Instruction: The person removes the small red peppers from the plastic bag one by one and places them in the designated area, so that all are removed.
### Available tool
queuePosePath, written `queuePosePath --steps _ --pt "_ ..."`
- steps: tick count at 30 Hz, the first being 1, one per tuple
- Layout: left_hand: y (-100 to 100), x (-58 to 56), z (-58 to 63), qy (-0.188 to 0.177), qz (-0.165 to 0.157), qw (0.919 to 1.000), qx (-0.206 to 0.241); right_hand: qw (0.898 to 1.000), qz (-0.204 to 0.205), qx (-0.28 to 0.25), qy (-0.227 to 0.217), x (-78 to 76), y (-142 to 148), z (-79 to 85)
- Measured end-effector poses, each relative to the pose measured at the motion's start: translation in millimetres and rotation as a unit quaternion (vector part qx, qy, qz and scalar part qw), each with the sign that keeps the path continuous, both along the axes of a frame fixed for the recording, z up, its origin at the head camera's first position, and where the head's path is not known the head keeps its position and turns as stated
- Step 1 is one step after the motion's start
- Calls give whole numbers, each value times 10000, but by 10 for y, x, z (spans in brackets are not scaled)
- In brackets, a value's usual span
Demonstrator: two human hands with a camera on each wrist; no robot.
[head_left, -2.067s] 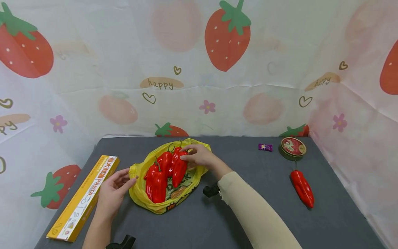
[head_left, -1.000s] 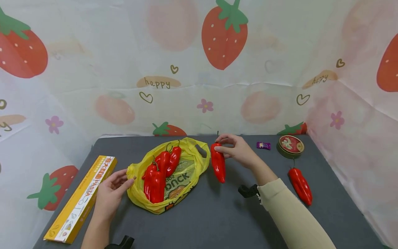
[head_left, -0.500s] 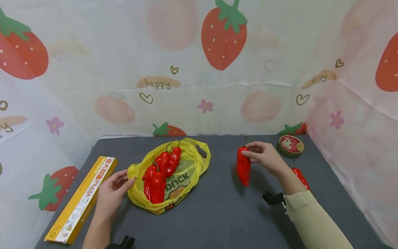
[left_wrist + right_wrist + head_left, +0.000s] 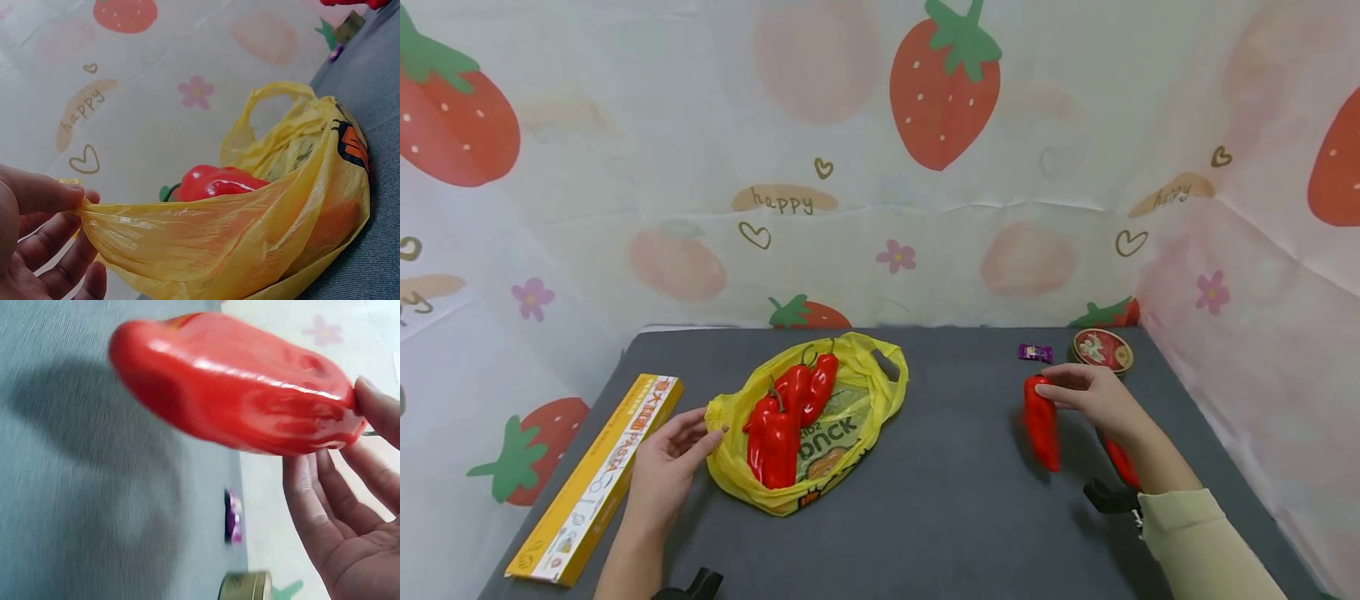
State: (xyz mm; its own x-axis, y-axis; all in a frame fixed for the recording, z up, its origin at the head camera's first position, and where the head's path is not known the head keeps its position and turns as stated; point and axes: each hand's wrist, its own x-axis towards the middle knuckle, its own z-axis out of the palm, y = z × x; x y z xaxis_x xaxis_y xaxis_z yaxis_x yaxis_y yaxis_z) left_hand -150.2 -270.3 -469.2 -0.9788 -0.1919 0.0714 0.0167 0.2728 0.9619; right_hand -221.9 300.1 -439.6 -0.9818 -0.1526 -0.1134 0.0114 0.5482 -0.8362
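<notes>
Red pepper [image 4: 1042,427] pinched in my right grip [image 4: 1096,402] needs light, even pressure while my left grip [image 4: 672,460] pinches the yellow bag [image 4: 734,477].

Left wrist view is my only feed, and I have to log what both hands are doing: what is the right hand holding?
Observer: In the head view, the right hand pinches a red pepper near its stem end.

Operator: Noted. And what lies on the table on the other side of the left hand from the yellow bag?

Observer: A long yellow box with a white strip reading PASTA.

Operator: Is any other pepper out on the table, beyond my frame?

Observer: Yes, a second red pepper, partly hidden behind the right arm in the head view.
</notes>
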Motion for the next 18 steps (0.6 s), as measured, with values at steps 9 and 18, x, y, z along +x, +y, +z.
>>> queuePosePath --steps 9,18 --pt "13 -8 2 -73 102 9999 -100 9986 -242 460 23 106 301 -21" --pt "8 -14 -6 -70 40 10000 -24 9931 -287 1119 216 200 464 -102"
